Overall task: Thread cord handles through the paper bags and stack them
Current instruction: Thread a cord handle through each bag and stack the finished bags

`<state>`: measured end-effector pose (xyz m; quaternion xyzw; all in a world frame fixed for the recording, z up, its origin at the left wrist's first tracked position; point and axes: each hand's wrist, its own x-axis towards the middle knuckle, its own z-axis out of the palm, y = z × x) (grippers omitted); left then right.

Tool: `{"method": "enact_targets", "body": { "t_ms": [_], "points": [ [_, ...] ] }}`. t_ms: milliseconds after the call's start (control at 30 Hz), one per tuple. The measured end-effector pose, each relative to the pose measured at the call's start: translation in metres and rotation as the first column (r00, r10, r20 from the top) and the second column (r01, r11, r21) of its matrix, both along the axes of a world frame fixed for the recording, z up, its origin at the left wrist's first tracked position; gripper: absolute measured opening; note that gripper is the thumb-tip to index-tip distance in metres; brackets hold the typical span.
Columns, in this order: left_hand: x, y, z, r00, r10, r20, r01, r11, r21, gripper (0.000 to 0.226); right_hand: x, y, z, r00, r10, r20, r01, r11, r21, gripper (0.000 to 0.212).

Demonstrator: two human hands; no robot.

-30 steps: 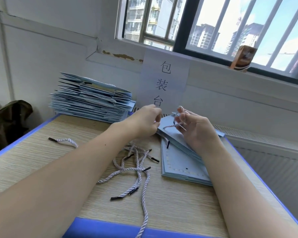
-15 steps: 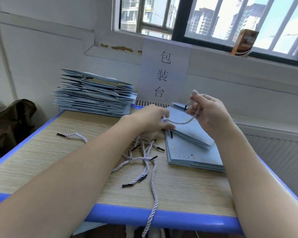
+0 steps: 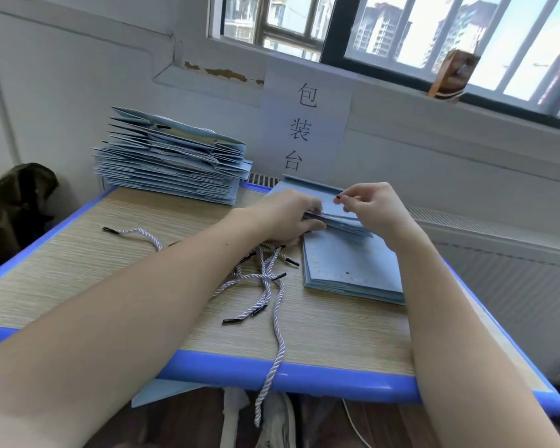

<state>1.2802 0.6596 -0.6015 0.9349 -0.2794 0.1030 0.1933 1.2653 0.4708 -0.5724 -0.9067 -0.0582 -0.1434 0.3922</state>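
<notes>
A wood-grain table with a blue rim is seen filling the lower view, under a barred window at 12 o'clock. A tall stack of finished light-blue bags is set at the table's 11 o'clock corner, against the wall, and a paper sign with black characters is fixed on the wall just to its 3 o'clock. A lower pile of flat bags is laid at 1 o'clock of the table's centre, and on top of it one paper bag is held tilted up. Its near edge is gripped by the left hand, fingers curled around it. A black cord tip is pinched between thumb and finger of the right hand at the bag's upper edge. Loose cords are heaped just at 9 o'clock of the pile, one trailing over the near rim; a single cord is left well apart at 9 o'clock. A small brown carton is stood on the sill at 1 o'clock
</notes>
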Motion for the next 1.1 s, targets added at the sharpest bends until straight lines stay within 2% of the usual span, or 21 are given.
{"method": "enact_targets", "body": {
  "t_ms": [67,267,333,467,533,633,833,900,1100],
  "points": [
    [0.002,-0.003,0.000,0.999,0.020,0.025,-0.021,0.999,0.025,0.038,-0.002,-0.002,0.000,1.000,-0.023,-0.002,0.022,0.995,-0.098,0.021],
    [0.007,-0.005,0.007,0.994,0.042,0.104,-0.055,0.991,0.120,0.036,-0.002,0.000,-0.002,1.000,-0.015,0.002,0.015,0.976,-0.219,0.026],
    [0.005,-0.003,0.009,0.993,0.024,0.113,-0.040,0.989,0.145,0.034,0.000,0.001,-0.003,1.000,-0.022,0.017,0.025,0.981,-0.190,0.024],
    [0.002,-0.001,0.010,0.990,-0.028,0.141,0.000,0.982,0.190,0.023,0.003,-0.001,0.001,0.990,-0.059,0.127,0.061,0.998,-0.015,0.015],
    [0.003,0.000,0.010,0.992,-0.025,0.123,-0.002,0.975,0.220,0.023,0.004,-0.002,0.002,0.987,-0.042,0.154,0.043,0.999,-0.003,0.019],
    [0.005,-0.001,0.008,0.995,-0.017,0.103,-0.002,0.983,0.184,0.023,0.007,-0.002,-0.002,0.991,-0.028,0.131,0.033,0.999,-0.034,0.025],
    [0.007,0.000,0.006,0.992,-0.013,0.124,-0.002,0.992,0.123,0.026,0.004,-0.001,-0.002,0.998,-0.011,0.067,0.022,0.985,-0.171,0.014],
    [0.007,0.000,0.006,0.992,-0.012,0.122,-0.002,0.994,0.111,0.026,0.003,0.001,-0.003,0.999,-0.009,0.043,0.018,0.977,-0.212,0.017],
    [0.008,0.002,0.004,0.991,-0.015,0.133,0.004,0.997,0.082,0.027,0.001,-0.001,-0.004,1.000,0.005,-0.011,-0.006,0.990,-0.142,0.015]
  ]
}}
